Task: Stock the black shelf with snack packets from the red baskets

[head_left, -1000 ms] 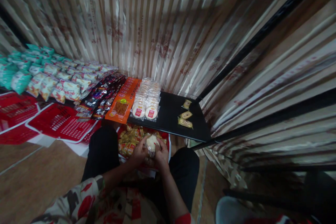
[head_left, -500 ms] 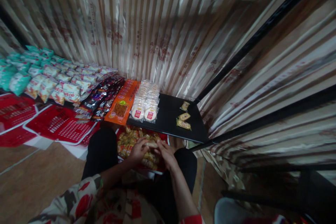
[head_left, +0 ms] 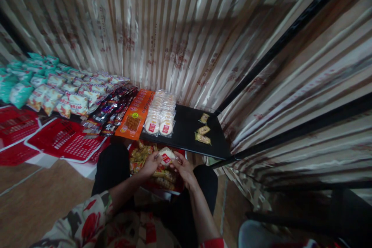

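Observation:
Between my two hands is a round white wrapped rice cracker [head_left: 166,156] with a red label facing up. My left hand [head_left: 151,164] pinches its left edge, and my right hand [head_left: 183,168] grips the right edge. Directly below is a red basket [head_left: 186,156] between my knees, holding several gold-wrapped snacks [head_left: 138,159]. Just beyond it, two rows of similar wrapped rice crackers [head_left: 159,114] lie on a black shelf [head_left: 186,128]. Three small yellow-wrapped snacks [head_left: 203,138] rest toward the shelf's right end.
Left of the crackers are an orange snack packet [head_left: 135,118], dark purple packets [head_left: 112,104], white chip bags [head_left: 72,102] and teal bags [head_left: 20,91]. Red baskets [head_left: 66,139] sit at the lower left. A black metal bar [head_left: 261,60] slants in front of the striped curtain [head_left: 162,19].
The rice cracker in my hands has turned from edge-on to label up. My hands stay over the basket; the shelf items look the same.

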Available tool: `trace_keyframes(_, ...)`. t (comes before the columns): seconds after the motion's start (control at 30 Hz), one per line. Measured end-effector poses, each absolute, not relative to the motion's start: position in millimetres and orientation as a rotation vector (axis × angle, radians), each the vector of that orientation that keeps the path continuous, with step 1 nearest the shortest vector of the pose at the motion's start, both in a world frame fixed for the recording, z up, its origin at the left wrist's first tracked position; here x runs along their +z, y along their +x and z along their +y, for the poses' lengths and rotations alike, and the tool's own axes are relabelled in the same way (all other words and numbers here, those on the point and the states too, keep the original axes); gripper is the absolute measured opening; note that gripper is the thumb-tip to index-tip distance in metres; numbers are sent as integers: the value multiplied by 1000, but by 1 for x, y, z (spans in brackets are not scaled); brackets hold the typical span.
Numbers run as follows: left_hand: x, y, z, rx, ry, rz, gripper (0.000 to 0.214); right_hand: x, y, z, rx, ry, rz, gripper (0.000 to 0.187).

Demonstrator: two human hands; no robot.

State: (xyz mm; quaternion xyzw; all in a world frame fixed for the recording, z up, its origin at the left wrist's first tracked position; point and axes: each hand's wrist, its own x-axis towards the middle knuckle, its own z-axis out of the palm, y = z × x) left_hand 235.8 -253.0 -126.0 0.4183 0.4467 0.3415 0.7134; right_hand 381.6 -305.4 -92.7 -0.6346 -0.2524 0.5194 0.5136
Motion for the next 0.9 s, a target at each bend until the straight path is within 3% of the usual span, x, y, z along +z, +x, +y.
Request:
trace_keyframes(0.3,-125,246,-266,841,528,843,23,-99,373,-304,1185,-1457,-462,46)
trace_keyframes(0.67,-135,253,-276,839,661,853,25,-110,362,-314,1197,-1345,-380,48)
trace_keyframes(0.9,-130,249,-275,715,703,843,42,-109,362,-309,1155,-1325,-396,49)
